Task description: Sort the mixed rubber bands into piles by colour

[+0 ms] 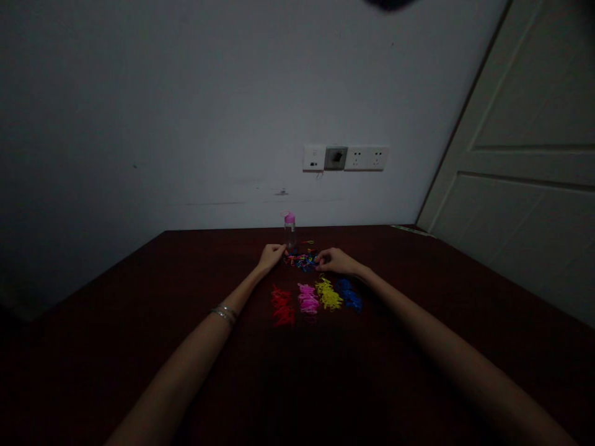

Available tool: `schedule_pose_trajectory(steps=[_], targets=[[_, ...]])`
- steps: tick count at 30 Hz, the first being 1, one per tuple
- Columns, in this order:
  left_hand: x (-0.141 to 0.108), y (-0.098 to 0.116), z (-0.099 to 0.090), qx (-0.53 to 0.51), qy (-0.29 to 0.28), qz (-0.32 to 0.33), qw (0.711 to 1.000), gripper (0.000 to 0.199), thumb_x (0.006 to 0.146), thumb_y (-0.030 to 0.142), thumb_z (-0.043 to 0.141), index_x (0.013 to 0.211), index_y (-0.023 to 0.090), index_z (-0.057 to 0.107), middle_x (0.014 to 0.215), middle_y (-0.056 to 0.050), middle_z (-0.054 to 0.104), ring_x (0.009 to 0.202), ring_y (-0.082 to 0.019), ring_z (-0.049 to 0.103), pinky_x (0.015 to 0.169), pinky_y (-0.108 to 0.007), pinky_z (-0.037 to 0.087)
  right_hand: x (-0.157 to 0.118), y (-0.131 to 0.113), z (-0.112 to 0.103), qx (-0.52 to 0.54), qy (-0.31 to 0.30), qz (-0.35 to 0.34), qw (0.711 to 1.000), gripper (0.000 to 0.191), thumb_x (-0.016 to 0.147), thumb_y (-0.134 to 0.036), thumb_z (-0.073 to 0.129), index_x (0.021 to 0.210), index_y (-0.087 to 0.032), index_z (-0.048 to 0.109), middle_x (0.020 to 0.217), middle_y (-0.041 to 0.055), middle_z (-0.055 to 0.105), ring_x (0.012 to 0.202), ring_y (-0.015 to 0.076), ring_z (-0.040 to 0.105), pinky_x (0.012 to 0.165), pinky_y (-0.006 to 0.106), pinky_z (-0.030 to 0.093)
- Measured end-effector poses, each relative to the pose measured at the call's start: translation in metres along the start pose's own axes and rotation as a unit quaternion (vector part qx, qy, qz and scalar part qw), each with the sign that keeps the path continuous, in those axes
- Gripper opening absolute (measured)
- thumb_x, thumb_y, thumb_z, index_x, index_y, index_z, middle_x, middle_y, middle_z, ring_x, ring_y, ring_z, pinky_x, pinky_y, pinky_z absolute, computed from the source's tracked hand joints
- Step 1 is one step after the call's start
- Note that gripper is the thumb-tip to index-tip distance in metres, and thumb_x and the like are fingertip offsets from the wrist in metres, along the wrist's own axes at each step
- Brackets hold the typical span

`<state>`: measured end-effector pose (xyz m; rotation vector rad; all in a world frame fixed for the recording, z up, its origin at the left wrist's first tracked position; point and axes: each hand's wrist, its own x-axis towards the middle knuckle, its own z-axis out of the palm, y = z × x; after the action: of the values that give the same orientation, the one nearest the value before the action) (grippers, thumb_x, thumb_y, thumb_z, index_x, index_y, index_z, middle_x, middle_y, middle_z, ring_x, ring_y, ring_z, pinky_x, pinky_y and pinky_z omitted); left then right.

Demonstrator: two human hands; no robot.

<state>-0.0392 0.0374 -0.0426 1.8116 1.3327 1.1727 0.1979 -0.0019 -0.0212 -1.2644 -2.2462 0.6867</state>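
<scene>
A mixed pile of small coloured rubber bands (303,260) lies on the dark table, between my two hands. My left hand (271,256) is at the pile's left edge, its thumb and fingers pressed together; whatever they hold is too small to make out. At the right edge, my right hand (338,261) has its fingers curled in a pinch, touching the bands. Nearer to me lie single-colour groups in a row: red bands (282,306), pink bands (308,299), yellow bands (329,294) and blue bands (348,294).
Just behind the mixed pile stands a clear bottle (290,234) with a pink cap. The dark red-brown table (209,260) meets a pale wall with a row of sockets (344,158). A panelled door (520,161) is on the right. The light is dim.
</scene>
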Motion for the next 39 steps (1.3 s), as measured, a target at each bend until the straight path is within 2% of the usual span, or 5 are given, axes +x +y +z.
schedule_pose_trajectory(steps=[16, 22, 28, 32, 39], targets=[[-0.004, 0.005, -0.001, 0.009, -0.011, 0.001, 1.0, 0.036, 0.071, 0.039, 0.045, 0.058, 0.01, 0.063, 0.041, 0.002, 0.046, 0.041, -0.008, 0.037, 0.046, -0.02, 0.027, 0.006, 0.007, 0.007, 0.002, 0.007, 0.012, 1.0, 0.016, 0.063, -0.016, 0.054, 0.072, -0.013, 0.067, 0.069, 0.0028, 0.066, 0.063, 0.0119, 0.056, 0.06, 0.021, 0.042], [-0.007, 0.008, -0.003, 0.012, -0.006, -0.005, 1.0, 0.037, 0.071, 0.04, 0.044, 0.06, 0.01, 0.063, 0.042, 0.002, 0.047, 0.043, -0.008, 0.038, 0.047, -0.02, 0.028, 0.0, 0.0, -0.018, 0.024, 0.001, 0.006, 1.0, 0.018, 0.064, -0.02, 0.053, 0.074, -0.012, 0.065, 0.072, 0.0043, 0.064, 0.066, 0.0123, 0.055, 0.063, 0.022, 0.042], [-0.011, 0.012, -0.002, 0.022, 0.017, 0.029, 0.999, 0.034, 0.069, 0.038, 0.046, 0.061, 0.01, 0.063, 0.047, 0.002, 0.05, 0.049, -0.009, 0.042, 0.049, -0.02, 0.03, -0.019, -0.009, -0.059, 0.031, -0.154, 0.064, 0.985, 0.019, 0.06, -0.018, 0.052, 0.073, -0.012, 0.065, 0.061, 0.0025, 0.06, 0.051, 0.0083, 0.047, 0.048, 0.019, 0.038], [-0.015, 0.017, -0.002, 0.04, 0.016, 0.053, 0.998, 0.031, 0.068, 0.035, 0.048, 0.058, 0.01, 0.061, 0.051, 0.001, 0.052, 0.051, -0.009, 0.043, 0.05, -0.019, 0.03, -0.026, -0.009, -0.065, 0.025, -0.239, 0.096, 0.966, 0.02, 0.056, -0.015, 0.051, 0.071, -0.012, 0.065, 0.057, 0.0011, 0.058, 0.048, 0.0077, 0.046, 0.045, 0.019, 0.037], [-0.013, 0.013, 0.0, 0.056, -0.001, 0.057, 0.997, 0.031, 0.068, 0.036, 0.049, 0.059, 0.009, 0.062, 0.054, -0.001, 0.054, 0.052, -0.01, 0.044, 0.051, -0.019, 0.031, -0.026, -0.008, -0.062, 0.016, -0.27, 0.129, 0.954, 0.02, 0.053, -0.015, 0.056, 0.069, -0.013, 0.067, 0.06, 0.0026, 0.062, 0.053, 0.0105, 0.052, 0.045, 0.02, 0.038]])
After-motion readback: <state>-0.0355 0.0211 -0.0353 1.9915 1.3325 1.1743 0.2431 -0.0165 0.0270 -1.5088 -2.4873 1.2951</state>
